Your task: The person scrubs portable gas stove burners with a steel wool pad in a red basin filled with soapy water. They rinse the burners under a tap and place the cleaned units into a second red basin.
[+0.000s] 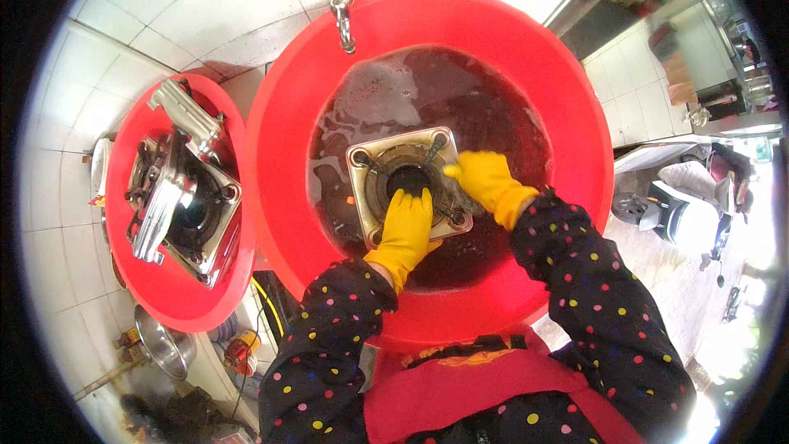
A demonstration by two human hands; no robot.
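Note:
A square metal gas-stove burner pan (363, 163) with a round central opening and dark pot-support feet is tilted over dirty, sudsy water in a large red plastic basin (277, 135). My left hand (407, 231), in a yellow rubber glove, grips its near edge. The fingers lie over the rim of the opening, and the thumb is at the outer edge. My right hand (487, 182), also gloved in yellow, is curled beside the pan's right edge. Blur and the glove hide whether anything is inside that fist.
A chrome tap (344, 18) juts over the basin's far rim. To the left, a smaller red basin (185, 314) holds more metal stove parts (163, 216). Below it sits a steel bowl (163, 345). A parked scooter (681, 213) stands at the far right.

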